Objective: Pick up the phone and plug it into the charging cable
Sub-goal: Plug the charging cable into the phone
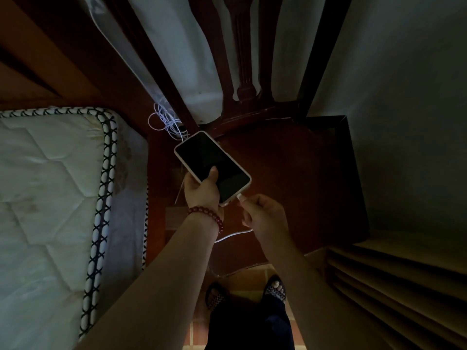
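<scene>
Leftmost, filling the left edge of the frame: a quilted mattress with black-and-white braided piping, set in a dark wooden bed frame. Just right of it, in the upper middle: a tangle of thin white cord beside a dark wooden chair, its seat spread across the centre. Over that seat, held above it in the middle of the frame: the phone, screen dark, pale case, tilted with its top toward the upper left. Cupped under its lower left edge: the left hand, fingers curled closed around the case, thumb laid on the glass, a red beaded bracelet on the wrist. At the phone's lower right end: the white plug of the charging cable, touching the bottom edge; whether fully seated cannot be told. Pinching that plug: the right hand, thumb and forefinger closed on it, other fingers curled in, the cable looping away beneath the wrists toward the lower middle. Below, on reddish floor tiles: two feet in patterned sandals. Far right: a dim wall and slatted boards in the lower right corner.
</scene>
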Demonstrator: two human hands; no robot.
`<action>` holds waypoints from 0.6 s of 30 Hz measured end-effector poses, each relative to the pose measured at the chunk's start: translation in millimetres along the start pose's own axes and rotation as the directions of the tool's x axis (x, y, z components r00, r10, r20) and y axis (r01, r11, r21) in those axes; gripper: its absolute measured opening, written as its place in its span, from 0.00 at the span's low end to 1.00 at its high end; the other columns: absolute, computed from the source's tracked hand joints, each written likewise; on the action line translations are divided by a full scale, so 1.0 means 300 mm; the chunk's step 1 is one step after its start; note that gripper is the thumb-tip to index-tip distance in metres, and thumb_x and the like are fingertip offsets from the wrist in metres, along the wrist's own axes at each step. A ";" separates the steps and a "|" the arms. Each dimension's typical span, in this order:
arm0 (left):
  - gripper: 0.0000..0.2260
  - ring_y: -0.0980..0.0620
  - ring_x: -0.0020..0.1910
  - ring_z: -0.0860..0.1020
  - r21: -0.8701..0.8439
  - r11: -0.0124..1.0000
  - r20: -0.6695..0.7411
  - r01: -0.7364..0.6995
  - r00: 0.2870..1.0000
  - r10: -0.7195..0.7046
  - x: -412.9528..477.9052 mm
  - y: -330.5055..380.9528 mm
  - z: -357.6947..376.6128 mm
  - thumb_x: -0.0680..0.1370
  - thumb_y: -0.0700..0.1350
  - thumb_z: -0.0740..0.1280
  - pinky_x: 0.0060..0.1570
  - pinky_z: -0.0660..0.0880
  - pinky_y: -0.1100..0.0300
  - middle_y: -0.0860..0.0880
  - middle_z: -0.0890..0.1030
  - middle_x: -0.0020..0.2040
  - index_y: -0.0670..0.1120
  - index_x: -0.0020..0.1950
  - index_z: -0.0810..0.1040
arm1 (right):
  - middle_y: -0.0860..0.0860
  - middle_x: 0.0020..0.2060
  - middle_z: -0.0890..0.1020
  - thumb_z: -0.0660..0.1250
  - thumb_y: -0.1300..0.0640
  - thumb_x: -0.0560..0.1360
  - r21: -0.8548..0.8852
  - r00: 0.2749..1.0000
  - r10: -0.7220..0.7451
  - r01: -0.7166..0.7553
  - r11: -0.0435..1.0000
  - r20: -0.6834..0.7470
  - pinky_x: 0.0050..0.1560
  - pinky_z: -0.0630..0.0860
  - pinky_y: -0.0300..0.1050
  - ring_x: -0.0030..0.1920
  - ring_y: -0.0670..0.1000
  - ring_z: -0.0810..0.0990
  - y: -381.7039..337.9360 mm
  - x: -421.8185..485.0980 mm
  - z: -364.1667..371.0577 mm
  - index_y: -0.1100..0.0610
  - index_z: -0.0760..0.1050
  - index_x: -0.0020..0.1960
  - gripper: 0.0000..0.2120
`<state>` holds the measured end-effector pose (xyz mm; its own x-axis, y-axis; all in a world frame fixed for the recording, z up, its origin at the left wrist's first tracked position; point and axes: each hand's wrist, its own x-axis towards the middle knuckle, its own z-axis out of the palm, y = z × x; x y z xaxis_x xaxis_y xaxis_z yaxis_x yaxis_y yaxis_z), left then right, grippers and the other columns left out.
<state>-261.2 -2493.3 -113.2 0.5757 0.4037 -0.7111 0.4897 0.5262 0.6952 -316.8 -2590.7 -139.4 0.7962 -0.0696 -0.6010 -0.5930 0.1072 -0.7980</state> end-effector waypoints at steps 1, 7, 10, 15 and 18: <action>0.15 0.48 0.46 0.81 -0.014 1.000 0.004 0.006 1.000 -0.006 0.004 -0.007 -0.004 0.75 0.39 0.67 0.29 0.79 0.58 0.45 0.81 0.55 0.47 0.61 0.74 | 0.43 0.18 0.72 0.68 0.53 0.73 -0.001 1.000 0.006 -0.006 1.000 -0.003 0.41 0.74 0.49 0.24 0.42 0.70 0.008 0.005 -0.002 0.50 0.72 0.25 0.18; 0.17 0.45 0.50 0.81 0.085 0.996 0.076 0.020 0.997 -0.026 0.056 -0.064 -0.040 0.75 0.38 0.67 0.39 0.81 0.49 0.44 0.80 0.56 0.47 0.62 0.74 | 0.43 0.30 0.83 0.68 0.52 0.73 -0.092 0.995 0.082 -0.077 0.993 0.049 0.37 0.75 0.39 0.31 0.39 0.81 0.078 0.052 -0.032 0.52 0.77 0.42 0.04; 0.12 0.43 0.53 0.80 0.185 0.981 0.139 0.060 0.986 -0.087 0.086 -0.110 -0.059 0.74 0.38 0.67 0.51 0.77 0.39 0.45 0.81 0.56 0.54 0.52 0.79 | 0.48 0.47 0.84 0.71 0.50 0.69 0.047 0.987 0.160 -0.159 0.986 -0.028 0.52 0.78 0.47 0.49 0.48 0.83 0.111 0.098 -0.064 0.52 0.77 0.56 0.16; 0.14 0.44 0.54 0.80 0.319 0.936 0.146 0.148 0.968 -0.203 0.150 -0.204 -0.069 0.73 0.40 0.69 0.53 0.76 0.38 0.46 0.81 0.57 0.51 0.58 0.78 | 0.56 0.62 0.78 0.65 0.54 0.75 -0.026 0.983 0.173 -0.175 0.984 -0.064 0.62 0.73 0.57 0.60 0.54 0.77 0.116 0.174 -0.089 0.55 0.73 0.65 0.19; 0.14 0.44 0.54 0.80 0.357 0.923 0.116 0.143 0.974 -0.196 0.172 -0.263 -0.053 0.72 0.42 0.70 0.54 0.76 0.39 0.46 0.82 0.56 0.50 0.56 0.78 | 0.51 0.53 0.82 0.64 0.59 0.76 -0.051 0.981 0.180 -0.184 0.982 -0.067 0.50 0.78 0.39 0.50 0.47 0.81 0.137 0.216 -0.103 0.55 0.75 0.62 0.15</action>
<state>-280.5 -2502.1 -206.4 0.5408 0.2030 -0.8163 0.7681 0.2766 0.5776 -293.4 -2621.6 -212.6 0.6664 -0.1159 -0.7365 -0.7345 0.0676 -0.6753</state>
